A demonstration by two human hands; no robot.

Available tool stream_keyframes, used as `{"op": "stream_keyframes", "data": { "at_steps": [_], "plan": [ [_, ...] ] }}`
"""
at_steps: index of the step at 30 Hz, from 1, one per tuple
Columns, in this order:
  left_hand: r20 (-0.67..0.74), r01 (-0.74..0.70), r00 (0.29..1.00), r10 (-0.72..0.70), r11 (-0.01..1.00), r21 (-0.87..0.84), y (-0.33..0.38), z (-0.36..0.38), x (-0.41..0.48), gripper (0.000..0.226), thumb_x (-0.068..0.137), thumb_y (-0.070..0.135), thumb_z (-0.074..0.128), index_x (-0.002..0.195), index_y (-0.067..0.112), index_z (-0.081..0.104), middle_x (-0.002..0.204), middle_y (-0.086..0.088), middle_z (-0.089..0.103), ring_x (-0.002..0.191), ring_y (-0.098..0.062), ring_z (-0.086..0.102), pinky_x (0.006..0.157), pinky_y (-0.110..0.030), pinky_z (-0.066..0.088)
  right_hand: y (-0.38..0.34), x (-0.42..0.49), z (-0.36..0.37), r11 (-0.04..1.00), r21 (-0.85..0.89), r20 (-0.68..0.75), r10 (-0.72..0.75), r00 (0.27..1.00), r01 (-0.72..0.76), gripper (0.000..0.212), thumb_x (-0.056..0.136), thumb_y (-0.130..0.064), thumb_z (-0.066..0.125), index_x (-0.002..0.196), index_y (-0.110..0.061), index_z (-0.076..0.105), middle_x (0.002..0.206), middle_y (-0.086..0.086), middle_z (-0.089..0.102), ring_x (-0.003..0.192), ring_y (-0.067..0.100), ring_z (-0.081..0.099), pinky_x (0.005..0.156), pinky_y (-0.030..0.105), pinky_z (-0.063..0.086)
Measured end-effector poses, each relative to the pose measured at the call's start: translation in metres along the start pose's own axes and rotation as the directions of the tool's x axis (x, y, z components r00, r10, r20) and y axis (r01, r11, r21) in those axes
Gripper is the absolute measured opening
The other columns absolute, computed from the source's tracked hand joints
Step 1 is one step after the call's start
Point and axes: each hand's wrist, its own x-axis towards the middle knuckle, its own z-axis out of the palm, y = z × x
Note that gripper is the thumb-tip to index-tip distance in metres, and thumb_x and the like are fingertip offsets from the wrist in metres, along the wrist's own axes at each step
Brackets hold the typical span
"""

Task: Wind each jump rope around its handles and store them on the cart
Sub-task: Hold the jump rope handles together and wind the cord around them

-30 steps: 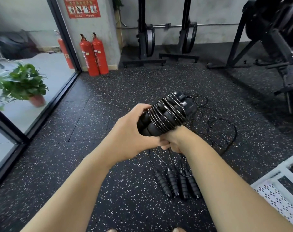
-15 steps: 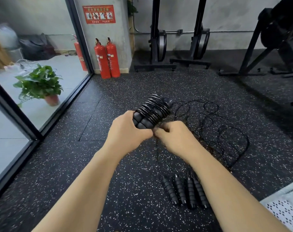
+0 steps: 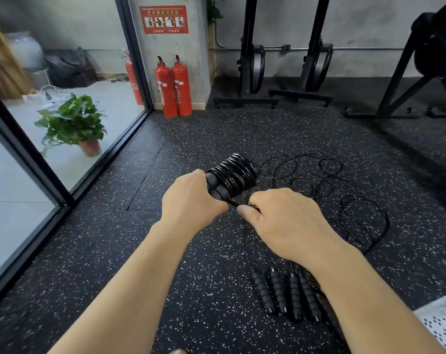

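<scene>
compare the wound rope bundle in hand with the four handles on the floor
The wound black jump-rope bundle is gripped by the left hand; the four black ribbed foam handles lie on the floor. Cord coils wrap the bundle; those handles are bare. Both are black.

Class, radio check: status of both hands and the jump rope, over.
Left hand grips the wound handles. Right hand pinches the rope tail beside them. Four more handles and loose cord on the floor, nothing blocking.
</scene>
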Motion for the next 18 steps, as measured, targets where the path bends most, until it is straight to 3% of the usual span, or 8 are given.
{"op": "stream_keyframes", "data": {
  "at_steps": [4, 9, 11, 14, 18],
  "plan": [
    [0.046, -0.169, 0.986, 0.163, 0.944, 0.282, 0.011, 0.007, -0.007, 0.034, 0.078, 0.044, 0.067, 0.097, 0.024, 0.046, 0.095, 0.005, 0.054, 0.082, -0.022, 0.051, 0.064, -0.032, 0.035, 0.004, 0.003, -0.006, 0.994, 0.113, -0.013, -0.001, 1.0, 0.002, 0.035, 0.096, -0.044, 0.049, 0.078, -0.017, 0.061, 0.062, -0.005, 0.054, 0.064, 0.018, 0.054, 0.058, 0.029, 0.038],
    [0.168, -0.416, 0.909, 0.381, 0.814, 0.406, 0.021, 0.009, -0.015, 0.041, 0.081, 0.05, 0.062, 0.116, 0.034, 0.049, 0.108, 0.007, 0.048, 0.108, -0.022, 0.049, 0.081, -0.037, 0.039, 0.028, 0.011, -0.011, 0.938, 0.345, 0.07, -0.001, 0.998, -0.023, 0.027, 0.087, -0.04, 0.065, 0.072, -0.017, 0.066, 0.056, -0.007, 0.056, 0.054, 0.012, 0.051, 0.058, 0.032, 0.044],
    [0.232, -0.506, 0.862, 0.45, 0.776, 0.377, 0.023, 0.006, -0.018, 0.033, 0.084, 0.047, 0.058, 0.114, 0.036, 0.047, 0.107, 0.009, 0.045, 0.109, -0.021, 0.044, 0.085, -0.038, 0.041, 0.037, 0.014, -0.009, 0.871, 0.491, 0.101, -0.023, 0.995, -0.03, 0.026, 0.083, -0.034, 0.073, 0.067, -0.014, 0.067, 0.051, -0.009, 0.054, 0.049, 0.008, 0.049, 0.053, 0.028, 0.043],
    [0.335, -0.598, 0.793, 0.51, 0.758, 0.261, 0.025, 0.002, -0.022, 0.02, 0.085, 0.046, 0.055, 0.096, 0.037, 0.041, 0.094, 0.013, 0.039, 0.103, -0.017, 0.042, 0.079, -0.032, 0.04, 0.044, 0.017, -0.008, 0.779, 0.625, 0.156, -0.062, 0.986, -0.05, 0.025, 0.076, -0.024, 0.081, 0.063, -0.007, 0.068, 0.048, -0.005, 0.051, 0.044, 0.005, 0.044, 0.046, 0.02, 0.036],
    [0.426, -0.629, 0.734, 0.529, 0.765, 0.134, 0.028, -0.001, -0.025, 0.022, 0.08, 0.038, 0.061, 0.081, 0.039, 0.039, 0.088, 0.013, 0.042, 0.093, -0.013, 0.04, 0.076, -0.032, 0.046, 0.055, 0.018, -0.007, 0.738, 0.672, 0.182, -0.084, 0.98, -0.062, 0.029, 0.069, -0.025, 0.086, 0.059, -0.006, 0.066, 0.045, -0.003, 0.048, 0.042, 0.007, 0.041, 0.043, 0.018, 0.032]
  ]
}}
